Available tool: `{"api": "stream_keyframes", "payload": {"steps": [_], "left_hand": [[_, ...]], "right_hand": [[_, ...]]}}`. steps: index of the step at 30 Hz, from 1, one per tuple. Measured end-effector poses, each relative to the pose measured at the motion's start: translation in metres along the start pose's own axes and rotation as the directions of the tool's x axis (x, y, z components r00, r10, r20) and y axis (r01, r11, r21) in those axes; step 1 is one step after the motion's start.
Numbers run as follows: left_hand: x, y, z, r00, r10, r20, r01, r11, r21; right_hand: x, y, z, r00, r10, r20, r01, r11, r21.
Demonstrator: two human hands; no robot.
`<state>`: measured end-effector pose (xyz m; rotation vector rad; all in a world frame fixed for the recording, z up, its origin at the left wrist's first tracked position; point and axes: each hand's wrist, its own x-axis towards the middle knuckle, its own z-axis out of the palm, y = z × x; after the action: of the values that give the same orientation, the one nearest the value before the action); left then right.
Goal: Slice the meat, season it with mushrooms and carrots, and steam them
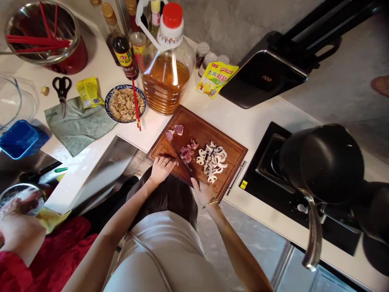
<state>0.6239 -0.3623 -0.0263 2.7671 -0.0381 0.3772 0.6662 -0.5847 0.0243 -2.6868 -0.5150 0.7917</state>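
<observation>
My right hand (204, 192) is closed around the handle of a kitchen knife (181, 159), whose dark blade slants up and left across a wooden cutting board (219, 136). To its left, my left hand (162, 168) is curled over a piece of meat (175, 162) at the board's near edge; the fingers hide most of that piece. Cut red meat (187, 152) lies in a small pile just right of the blade. Further up the board are larger meat pieces (174, 132). Sliced mushrooms (212, 161) form a heap on the right side.
A black pot (322, 162) stands on the stove at right. Behind the board are an oil jug (167, 81), a seasoning packet (216, 79) and a knife block (264, 73). A patterned bowl (124, 104) with chopsticks sits left. Another person's hand (21, 223) is at lower left.
</observation>
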Motion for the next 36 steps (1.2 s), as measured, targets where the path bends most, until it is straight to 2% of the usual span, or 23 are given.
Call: {"api": "stream_keyframes", "payload": {"steps": [7, 13, 15, 18, 20, 23, 28, 32, 36], "left_hand": [[0.006, 0.009, 0.008, 0.98, -0.193, -0.056, 0.185, 0.974, -0.133], [0.014, 0.014, 0.003, 0.976, -0.219, -0.009, 0.218, 0.972, -0.093], [0.01, 0.008, -0.003, 0.953, -0.3, -0.045, 0.29, 0.945, -0.152], [0.005, -0.007, -0.012, 0.887, -0.452, -0.094, 0.42, 0.874, -0.244], [0.004, -0.014, -0.015, 0.867, -0.488, -0.099, 0.454, 0.856, -0.247], [0.007, -0.013, -0.014, 0.894, -0.444, -0.062, 0.423, 0.882, -0.209], [0.013, 0.012, -0.004, 0.974, -0.223, 0.05, 0.228, 0.961, -0.156], [0.012, 0.023, -0.001, 0.988, -0.14, 0.058, 0.144, 0.987, -0.07], [0.005, 0.014, -0.007, 0.995, -0.071, 0.065, 0.072, 0.997, -0.008]], "right_hand": [[-0.007, -0.004, 0.008, 0.999, 0.035, -0.011, -0.035, 0.998, -0.051], [-0.007, -0.004, 0.01, 0.997, 0.065, -0.03, -0.065, 0.998, 0.015], [-0.008, -0.004, 0.012, 0.998, 0.051, -0.03, -0.049, 0.997, 0.061], [-0.009, -0.005, 0.016, 1.0, 0.02, -0.001, -0.019, 0.991, 0.135], [-0.007, -0.004, 0.018, 0.999, 0.014, 0.032, -0.019, 0.988, 0.154], [-0.003, 0.001, 0.02, 0.997, 0.035, 0.071, -0.045, 0.988, 0.145], [0.004, 0.01, 0.008, 0.993, 0.116, 0.02, -0.118, 0.987, 0.113], [0.001, 0.007, -0.002, 0.997, 0.083, 0.0, -0.082, 0.994, 0.077], [-0.007, 0.0, -0.003, 0.996, 0.082, 0.046, -0.08, 0.996, -0.038]]}}
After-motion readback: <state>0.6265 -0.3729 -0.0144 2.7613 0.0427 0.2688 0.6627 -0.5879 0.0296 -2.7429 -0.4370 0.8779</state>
